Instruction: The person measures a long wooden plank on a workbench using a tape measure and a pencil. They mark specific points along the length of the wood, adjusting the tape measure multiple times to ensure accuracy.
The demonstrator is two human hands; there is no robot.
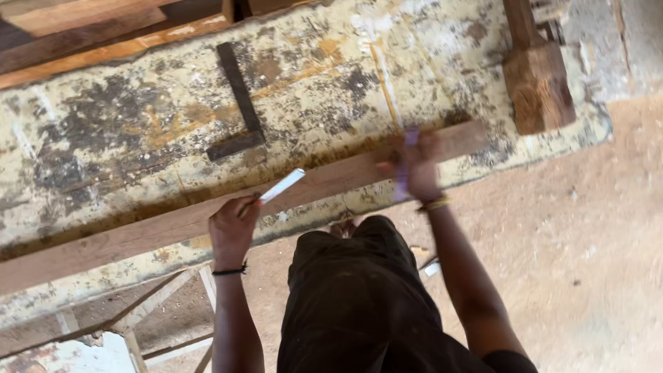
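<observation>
Two hands are working along a plank [207, 217] lying across the bench [124, 138], mid-frame. Left hand [233, 226] is gripping a white stick [282, 185] at centre; right hand [416, 169], blurred, is clutching something pale purple [405, 181] beside a mallet [537, 83] at upper right.

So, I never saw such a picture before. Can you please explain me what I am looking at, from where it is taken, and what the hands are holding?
There is one picture, taken by a camera on a person's head, looking down at their own two bare hands and dark-clothed legs.

In front is an old workbench with worn, stained paint. A long wooden plank lies along its near edge. Further back lie a dark metal square and a wooden mallet.

The left hand is closed on a thin white stick-like thing, perhaps a marker or a chisel. The right hand is blurred. It rests at the plank and seems to hold something pale purple; I cannot tell what.
</observation>
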